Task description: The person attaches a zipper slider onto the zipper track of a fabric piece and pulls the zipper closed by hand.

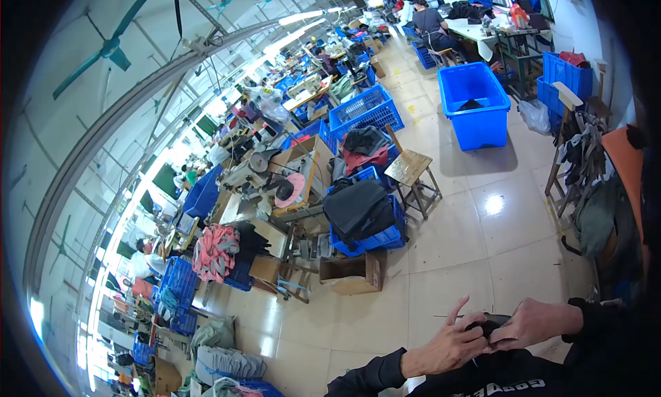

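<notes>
Close in front of my chest, at the lower right of the head view, both hands meet on a small black thing (490,326), soft-looking and mostly covered by the fingers. My left hand (441,347) is closed round its near side, index finger pointing up, the other fingers bent. From the other side my right hand (536,324) pinches it with thumb and curled fingers. The two hands nearly touch. What exactly the black thing is cannot be made out. Below them is a black garment front with white lettering (506,387), and black sleeves reach to both wrists.
A large blue tub (475,111) stands on the tiled floor ahead, a wooden stool (411,171) to its left. Nearer are a blue crate with dark cloth (358,203) and a cardboard box (352,273). Sewing tables line the left; hanging cloth (585,149) is at right. A seated person (434,28) works far off.
</notes>
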`<state>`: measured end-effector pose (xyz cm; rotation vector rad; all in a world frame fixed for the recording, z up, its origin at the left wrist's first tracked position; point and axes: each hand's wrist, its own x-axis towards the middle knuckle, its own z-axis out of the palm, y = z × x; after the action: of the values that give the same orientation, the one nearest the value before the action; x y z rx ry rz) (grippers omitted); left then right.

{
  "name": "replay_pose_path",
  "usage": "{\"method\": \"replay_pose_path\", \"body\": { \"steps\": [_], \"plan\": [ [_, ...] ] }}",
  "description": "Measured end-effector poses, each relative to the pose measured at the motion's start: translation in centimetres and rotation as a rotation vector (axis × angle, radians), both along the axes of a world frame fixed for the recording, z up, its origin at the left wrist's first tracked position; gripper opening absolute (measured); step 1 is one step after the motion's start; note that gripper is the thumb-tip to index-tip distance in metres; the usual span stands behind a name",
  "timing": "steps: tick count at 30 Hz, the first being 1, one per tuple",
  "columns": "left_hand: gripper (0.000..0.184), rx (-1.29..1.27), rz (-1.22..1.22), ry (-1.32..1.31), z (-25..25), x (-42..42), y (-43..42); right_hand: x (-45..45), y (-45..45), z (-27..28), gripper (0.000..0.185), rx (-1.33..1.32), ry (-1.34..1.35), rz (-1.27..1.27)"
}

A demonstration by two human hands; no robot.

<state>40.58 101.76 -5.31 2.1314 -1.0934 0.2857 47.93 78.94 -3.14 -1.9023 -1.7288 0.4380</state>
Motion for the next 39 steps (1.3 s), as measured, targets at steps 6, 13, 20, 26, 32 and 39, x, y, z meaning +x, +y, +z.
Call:
{"method": "replay_pose_path", "body": {
  "steps": [6, 13, 20, 26, 32, 39],
  "plan": [
    [0.012, 0.038, -0.064, 0.009, -0.1, -0.1, -0.4, -1.2, -0.6, -1.3, 0.013, -0.001, -0.084, -0.007],
    [0.01, 0.084, -0.171, 0.067, 1.4, 0.5, 0.3, -1.5, -0.6, -0.8, 0.02, 0.044, -0.013, -0.064],
    [0.012, 0.101, -0.034, 0.092, 2.8, 1.3, 2.0, -1.0, 0.6, 1.2, 0.024, 0.066, -0.148, -0.147],
    [0.021, 0.042, 0.04, 0.046, 2.5, 2.1, 2.2, 0.9, 1.9, 1.1, 0.023, 0.135, -0.186, -0.073],
    [0.067, -0.132, 0.55, -0.277, 2.1, 1.0, 0.4, 1.4, 2.7, 1.7, 0.021, 0.352, -0.14, -0.291],
    [0.059, 0.059, 0.841, 0.035, -1.4, -1.2, -3.6, 1.2, 3.4, 1.0, 0.022, 0.4, -0.135, -0.506]
  ]
}}
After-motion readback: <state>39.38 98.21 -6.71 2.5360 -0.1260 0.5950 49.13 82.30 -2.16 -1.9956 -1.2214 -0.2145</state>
